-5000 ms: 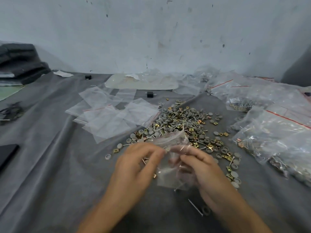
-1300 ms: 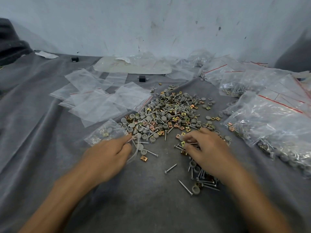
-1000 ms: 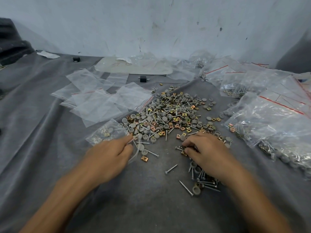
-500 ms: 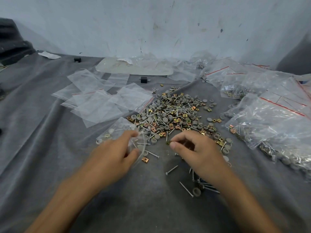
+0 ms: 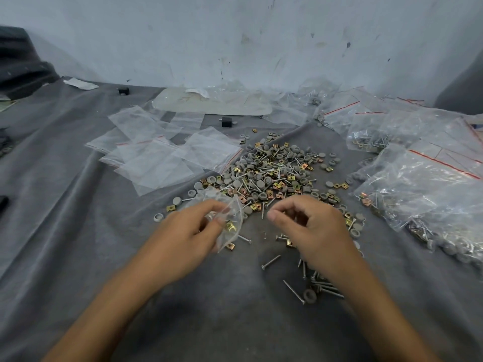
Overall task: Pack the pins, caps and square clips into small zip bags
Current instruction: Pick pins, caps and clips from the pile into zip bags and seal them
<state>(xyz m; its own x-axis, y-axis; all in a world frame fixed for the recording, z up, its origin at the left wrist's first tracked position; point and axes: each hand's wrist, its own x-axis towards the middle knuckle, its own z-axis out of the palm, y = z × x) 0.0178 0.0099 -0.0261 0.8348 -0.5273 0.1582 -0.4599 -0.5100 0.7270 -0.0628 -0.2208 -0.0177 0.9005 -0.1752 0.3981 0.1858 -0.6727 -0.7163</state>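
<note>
Pinching zip bag [image 5: 230, 207] w/ L hand [image 5: 183, 239] fingers; curling R hand [image 5: 313, 231] fingers (load unclear) just right of bag mouth.

The matt grey bench cloth [image 5: 78, 231] under me is soft and creased. My loose heap [image 5: 271, 176] mixes thin bright metal pins [image 5: 271, 261], dull grey plastic round caps [image 5: 177, 200] and brassy, glinting square metal clips [image 5: 339, 186]. Left of the heap lie clear glossy plastic zip bags [image 5: 156, 163]; my left hand [image 5: 188, 231] pinches a crinkled clear zip bag [image 5: 230, 205].

A wrinkled grey fabric sheet [image 5: 65, 231] is lying below a scuffed pale-blue plaster wall [image 5: 235, 35]; a dark folded cloth pile [image 5: 18, 64] is sitting at the wall's left end.
</note>
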